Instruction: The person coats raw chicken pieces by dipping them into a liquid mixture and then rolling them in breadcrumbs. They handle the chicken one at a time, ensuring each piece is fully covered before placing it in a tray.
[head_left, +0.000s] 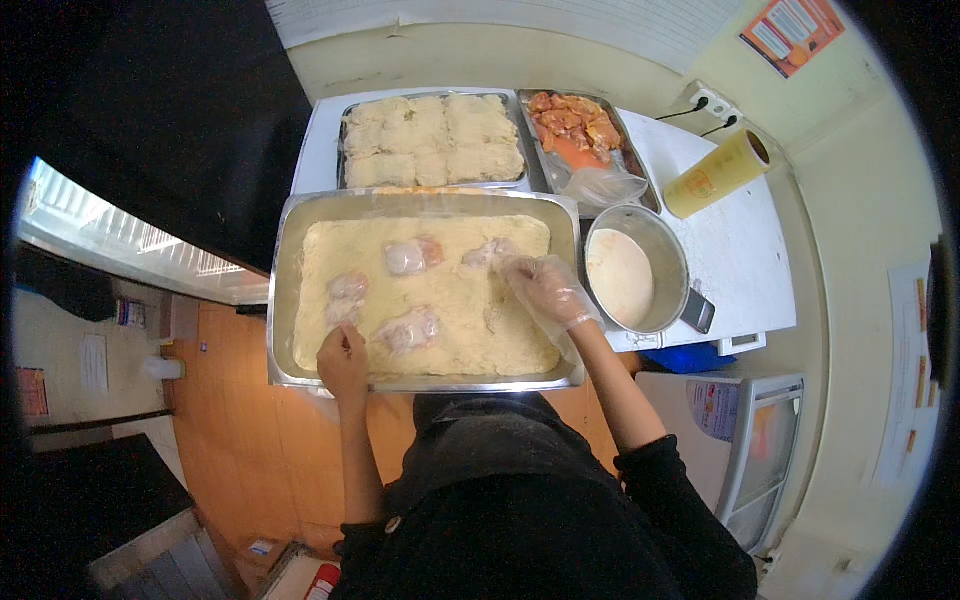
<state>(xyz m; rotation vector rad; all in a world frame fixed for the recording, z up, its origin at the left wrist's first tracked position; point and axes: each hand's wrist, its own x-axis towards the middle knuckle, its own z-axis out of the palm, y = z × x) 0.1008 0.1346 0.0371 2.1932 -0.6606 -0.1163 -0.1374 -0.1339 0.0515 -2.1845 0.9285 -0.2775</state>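
A deep steel pan (276, 300) spread with pale flour-like powder (465, 304) lies before me. Flat on the powder are several pieces of raw meat: one (414, 256) at the back, one (409, 330) nearer the front, one (347, 298) at the left and one (487, 253) at the right. My right hand (546, 291), in a clear plastic glove, hovers with curled fingers beside the right piece. My bare left hand (343, 360) is at the pan's front left rim, its curled fingertips just below the left piece. Whether either hand pinches anything is hidden.
Behind stands a tray of coated pieces (431, 139), beside a tray of orange marinated meat (574, 124) with a plastic bag (604, 187). A round pot (675, 277) of pale mixture, a phone-like device (699, 311) and a yellow film roll (716, 174) are at right.
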